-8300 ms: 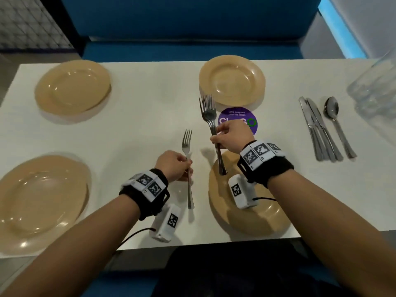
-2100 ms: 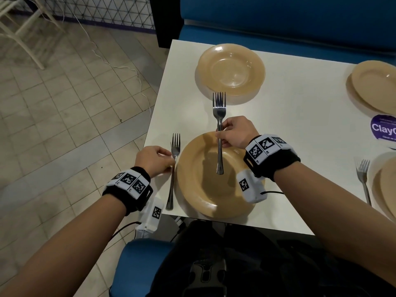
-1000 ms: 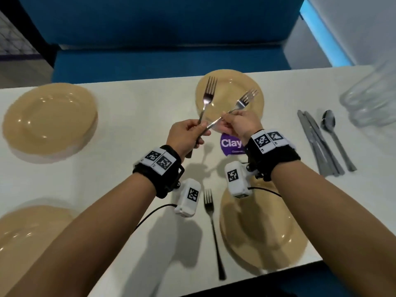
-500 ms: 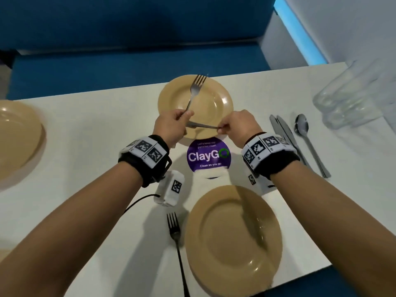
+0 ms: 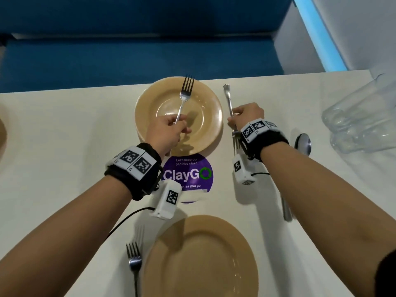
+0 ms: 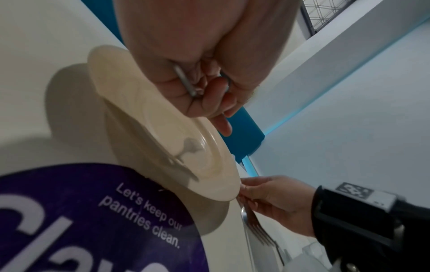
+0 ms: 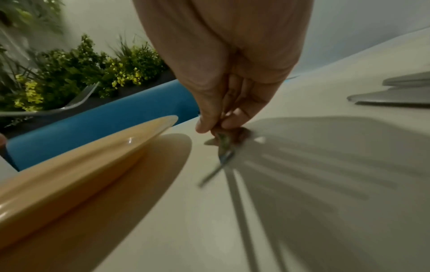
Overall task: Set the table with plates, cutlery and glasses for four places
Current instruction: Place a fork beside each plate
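Over the far tan plate (image 5: 205, 127), my left hand (image 5: 180, 123) grips a fork (image 5: 186, 91) by the handle, tines pointing away. My right hand (image 5: 232, 120) pinches a second fork (image 5: 227, 93) at mid-handle just right of that plate, handle end away, tines (image 5: 235, 143) toward me. In the left wrist view the left hand (image 6: 197, 82) curls round the handle end (image 6: 186, 82). In the right wrist view the right hand (image 7: 221, 127) holds its blurred fork (image 7: 223, 156) low over the table; contact is unclear. A third fork (image 5: 134, 260) lies left of the near plate (image 5: 201, 258).
A spoon (image 5: 303, 142) and a knife handle (image 5: 286, 211) show past my right forearm, with knife blades (image 7: 395, 97) on the table beyond the hand. Clear glasses (image 5: 362, 118) stand at the right edge. A purple ClayGo sticker (image 5: 188, 174) lies between the plates. A blue bench (image 5: 139, 56) runs behind.
My hands were together over the far plate; the right hand has carried its fork to the plate's right side and turned it handle-away. The left hand still holds its fork above the plate.
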Demonstrator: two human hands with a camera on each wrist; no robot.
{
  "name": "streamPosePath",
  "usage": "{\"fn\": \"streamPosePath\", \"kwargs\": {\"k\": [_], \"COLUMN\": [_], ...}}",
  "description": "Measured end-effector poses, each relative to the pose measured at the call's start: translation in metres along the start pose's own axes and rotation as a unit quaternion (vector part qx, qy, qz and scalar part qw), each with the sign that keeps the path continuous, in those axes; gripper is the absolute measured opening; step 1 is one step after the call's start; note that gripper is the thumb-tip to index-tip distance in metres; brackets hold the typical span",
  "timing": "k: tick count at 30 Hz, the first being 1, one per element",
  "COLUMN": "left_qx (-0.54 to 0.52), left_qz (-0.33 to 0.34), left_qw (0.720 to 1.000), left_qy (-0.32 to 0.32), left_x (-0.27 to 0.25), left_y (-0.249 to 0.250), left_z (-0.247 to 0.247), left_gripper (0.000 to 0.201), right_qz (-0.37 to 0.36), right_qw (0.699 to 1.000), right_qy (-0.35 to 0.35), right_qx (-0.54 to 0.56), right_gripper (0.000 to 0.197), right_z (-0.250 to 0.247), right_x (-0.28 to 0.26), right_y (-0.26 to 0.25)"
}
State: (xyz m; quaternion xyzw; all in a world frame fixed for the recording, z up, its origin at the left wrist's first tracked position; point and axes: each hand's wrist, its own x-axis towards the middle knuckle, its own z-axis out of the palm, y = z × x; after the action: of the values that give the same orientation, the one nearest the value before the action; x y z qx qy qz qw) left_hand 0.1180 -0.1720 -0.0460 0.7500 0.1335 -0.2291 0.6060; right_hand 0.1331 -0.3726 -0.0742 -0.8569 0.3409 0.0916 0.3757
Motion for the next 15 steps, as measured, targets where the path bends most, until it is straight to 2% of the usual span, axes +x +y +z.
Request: {"fn": "streamPosePath", "kwargs": {"k": [6,11,15], "left_qx": [-0.034,-0.029,-0.012], "left_qz": [-0.01,-0.007,-0.001], "left_qw": [0.999,1.0,1.0], "left_qy": [-0.005,0.001,0.009], "left_x": [0.0,0.005,0.008], "left_y": [0.005,0.004,-0.001], "left_z": [0.006,0.009,0.006], "left_gripper": [0.03,0.03,0.028], "right_qz": [-0.015,-0.086,-0.086], "right_qw": [0.998,0.996,0.996], "right_qy": [0.023,0.007,0.009], "right_qx": [0.057,0.014,0.013], "right_gripper": [0.031,0.032,0.033], "right_z": [0.004,0.003,0.011], "right_x": [0.003,-0.001,0.007], "right_y": [0.007,0.017,0.012]}}
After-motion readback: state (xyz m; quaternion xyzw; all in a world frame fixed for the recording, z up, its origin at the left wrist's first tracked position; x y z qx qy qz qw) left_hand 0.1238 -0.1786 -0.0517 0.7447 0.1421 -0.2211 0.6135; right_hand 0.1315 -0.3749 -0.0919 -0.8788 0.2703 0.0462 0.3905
